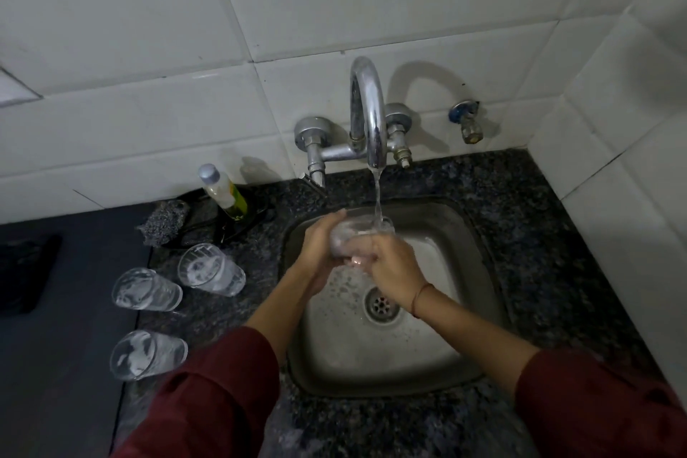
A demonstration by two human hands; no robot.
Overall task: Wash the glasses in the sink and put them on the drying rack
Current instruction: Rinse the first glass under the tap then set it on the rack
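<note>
- A person in dark red sleeves stands at a steel sink, which is set into a speckled dark counter in the middle of the frame.
- The left hand wraps round the left side of a clear glass, fingers curled over its top.
- The right hand grips the same glass from the right and below, fingers curled round it. A thin red thread circles that wrist.
- The glass is held tilted above the basin, just above centre frame. A stream of water from the chrome tap lands on its upper right edge.
- Left of the sink stand three more glasses with white suds inside: the upper glass, the middle glass and the lower glass.
- Behind them, toward the tiled wall, a bottle of yellow-green liquid stands just beside a grey steel scrubber.
- The drain shows below the right hand.
</note>
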